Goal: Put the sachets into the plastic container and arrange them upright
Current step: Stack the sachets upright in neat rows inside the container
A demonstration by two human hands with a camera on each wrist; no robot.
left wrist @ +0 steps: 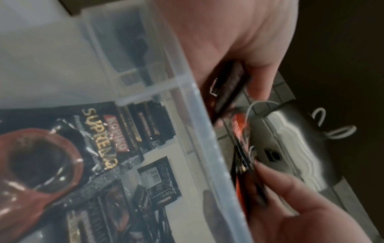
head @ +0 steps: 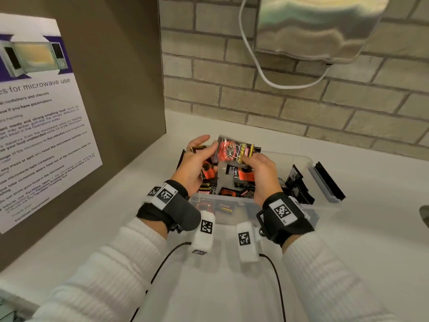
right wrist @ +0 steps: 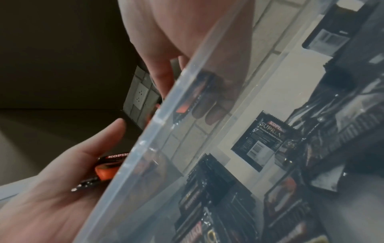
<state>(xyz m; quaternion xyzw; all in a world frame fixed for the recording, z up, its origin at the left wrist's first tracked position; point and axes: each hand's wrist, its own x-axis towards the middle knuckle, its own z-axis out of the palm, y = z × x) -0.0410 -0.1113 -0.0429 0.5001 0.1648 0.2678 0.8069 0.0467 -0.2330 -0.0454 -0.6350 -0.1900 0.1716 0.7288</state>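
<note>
A clear plastic container (head: pixel 325 206) stands on the white counter. Black, red and gold sachets lie loose in its left part (head: pixel 228 192), and a row stands upright at its right end (head: pixel 298 182). My right hand (head: pixel 246 159) pinches a small bundle of sachets (head: pixel 234 151) above the container. My left hand (head: pixel 206 154), just to the left, holds a few sachets (head: pixel 206 169) showing an orange cup against its palm. In the left wrist view a dark sachet (left wrist: pixel 228 85) sits under the left thumb. The right wrist view shows the container wall (right wrist: pixel 155 118) and the orange-cup sachet (right wrist: pixel 106 171).
A grey and black piece (head: pixel 329 180) leans at the container's right end. Behind is a brick wall with a steel appliance (head: pixel 313 26) and a hanging white cable (head: pixel 267 75). A microwave notice (head: pixel 41 112) hangs on the brown panel at left.
</note>
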